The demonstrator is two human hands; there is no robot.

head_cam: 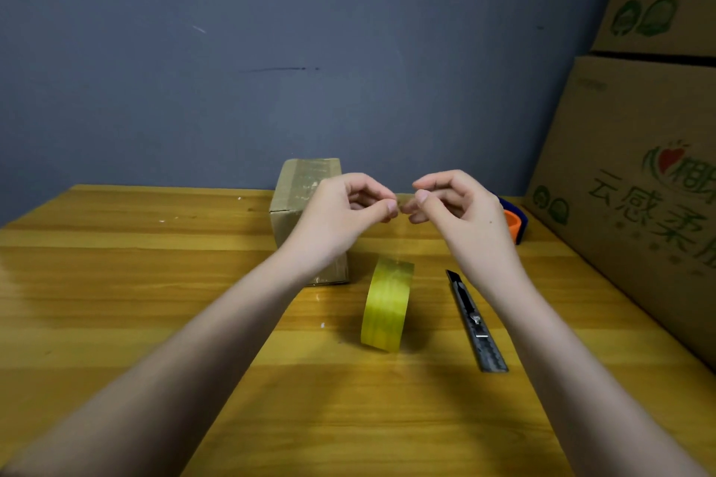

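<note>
Over the wooden surface (155,283), left hand (348,205) and right hand (453,201) pinch a light, limp, sticky tape end (404,201) between thumb and fingers (372,188) above the upright tape roll (387,306), likely best held by its corners.

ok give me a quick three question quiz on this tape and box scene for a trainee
1. True or false: the tape roll lies flat on the table.
2. Which lies right of the roll? A scissors, B utility knife, C pen.
3. What do the left hand and right hand pinch between them?
Key: 1 false, it stands on edge; 2 B; 3 a strip of tape.
</note>
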